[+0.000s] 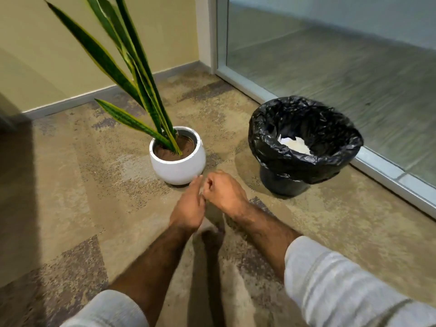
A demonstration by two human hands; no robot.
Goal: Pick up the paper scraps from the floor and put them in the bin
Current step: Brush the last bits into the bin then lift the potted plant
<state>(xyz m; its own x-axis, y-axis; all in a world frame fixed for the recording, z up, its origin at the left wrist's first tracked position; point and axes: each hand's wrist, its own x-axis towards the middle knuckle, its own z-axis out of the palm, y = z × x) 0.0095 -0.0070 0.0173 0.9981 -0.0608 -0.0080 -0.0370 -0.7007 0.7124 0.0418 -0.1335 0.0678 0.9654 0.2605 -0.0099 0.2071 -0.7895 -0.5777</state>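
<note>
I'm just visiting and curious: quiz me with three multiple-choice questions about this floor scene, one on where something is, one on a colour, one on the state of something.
1. Where does the bin stand relative to the plant pot?
A. To its right, by the glass wall
B. To its left, by the yellow wall
C. Behind it, in the corner

2. What colour is the plant pot?
A. Black
B. White
C. Red

3. What is the state of the bin?
A. Tipped on its side
B. Closed with a lid
C. Upright and open, with white paper inside

Answers:
1 A, the bin sits right of the pot, next to the glass wall's frame.
2 B, the round pot is plain white, holding soil and long green leaves.
3 C, the black liner is folded over an open rim and white paper shows inside.
</note>
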